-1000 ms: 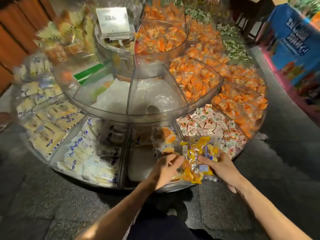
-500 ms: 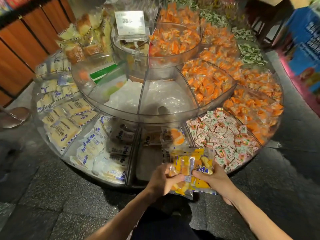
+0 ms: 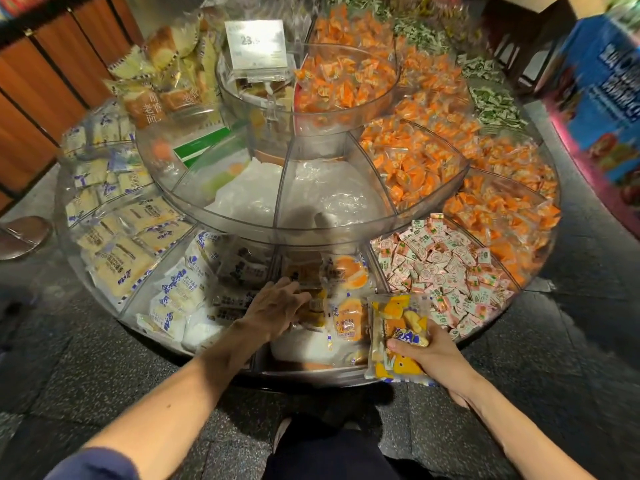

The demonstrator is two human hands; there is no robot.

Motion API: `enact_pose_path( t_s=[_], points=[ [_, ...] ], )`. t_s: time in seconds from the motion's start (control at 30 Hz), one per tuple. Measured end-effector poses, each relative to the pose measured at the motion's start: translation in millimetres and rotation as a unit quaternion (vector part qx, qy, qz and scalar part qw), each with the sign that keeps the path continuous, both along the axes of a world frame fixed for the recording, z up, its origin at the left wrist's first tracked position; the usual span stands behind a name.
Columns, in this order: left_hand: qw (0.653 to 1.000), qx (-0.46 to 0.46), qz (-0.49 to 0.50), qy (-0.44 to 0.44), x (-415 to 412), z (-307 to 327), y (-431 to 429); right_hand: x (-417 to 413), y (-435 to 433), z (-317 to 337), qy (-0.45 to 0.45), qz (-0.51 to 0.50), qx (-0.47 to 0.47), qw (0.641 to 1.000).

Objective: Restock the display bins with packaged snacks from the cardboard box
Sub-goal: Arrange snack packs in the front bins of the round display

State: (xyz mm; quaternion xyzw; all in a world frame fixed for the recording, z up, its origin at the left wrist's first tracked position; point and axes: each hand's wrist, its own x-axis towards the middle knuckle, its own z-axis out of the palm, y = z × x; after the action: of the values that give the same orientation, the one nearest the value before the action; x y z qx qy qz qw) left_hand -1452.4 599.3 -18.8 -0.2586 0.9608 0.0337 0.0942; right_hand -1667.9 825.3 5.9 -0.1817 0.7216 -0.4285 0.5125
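Observation:
A round, tiered clear display stand fills the view; its nearest bottom bin holds a few orange-and-yellow cake packets. My left hand reaches into that bin, fingers curled around a packet lying there. My right hand holds a stack of clear snack packets with yellow and blue print over the bin's front right rim. No cardboard box is in view.
Left bins hold white-and-blue packets; the right bin holds small pink-and-green sweets. Orange sweets fill the right-hand bins. A price sign stands on the top tier. Dark stone floor surrounds the stand; a blue display stands at the right.
My hands, together on one bundle before, have parted: the left has moved into the near bin with a packet, the right keeps the rest. The view has moved closer to the stand.

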Motion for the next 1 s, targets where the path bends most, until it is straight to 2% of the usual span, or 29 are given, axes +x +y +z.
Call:
enact_pose_path(
  t_s=[0.07,0.13,0.2,0.3,0.43,0.57,0.63,0.73,0.77,0.87,1.0],
  points=[
    [0.998,-0.039,-0.033,0.04,-4,-8,-5,1,-2,2,0.001,0.0,0.0,1.0],
    [0.997,-0.048,-0.008,0.066,-6,-14,-8,2,-3,2,-0.004,-0.002,-0.001,1.0],
    [0.994,-0.042,0.012,0.097,-5,-20,-9,3,-3,4,-0.013,-0.005,-0.003,1.0],
    [0.985,-0.023,-0.012,0.168,-1,-24,-6,3,-3,3,-0.029,-0.022,-0.007,0.999],
    [0.978,0.006,-0.038,0.205,10,-31,-1,5,-4,1,-0.049,-0.035,-0.009,0.998],
    [0.964,0.02,0.0,0.264,12,-33,4,8,-9,-1,-0.061,-0.031,0.0,0.998],
    [0.949,0.07,0.049,0.303,9,-27,13,11,-13,4,-0.066,-0.023,0.001,0.998],
    [0.901,0.237,0.137,0.337,-3,-9,29,15,-19,11,-0.048,0.026,-0.018,0.998],
    [0.887,0.268,0.152,0.344,-8,-1,34,16,-21,11,-0.033,0.054,-0.018,0.998],
    [0.893,0.274,0.115,0.337,-23,20,44,22,-31,14,0.023,0.15,0.0,0.988],
    [0.937,0.279,0.03,0.206,-30,26,43,31,-45,26,0.094,0.264,0.012,0.96]
  ],
)
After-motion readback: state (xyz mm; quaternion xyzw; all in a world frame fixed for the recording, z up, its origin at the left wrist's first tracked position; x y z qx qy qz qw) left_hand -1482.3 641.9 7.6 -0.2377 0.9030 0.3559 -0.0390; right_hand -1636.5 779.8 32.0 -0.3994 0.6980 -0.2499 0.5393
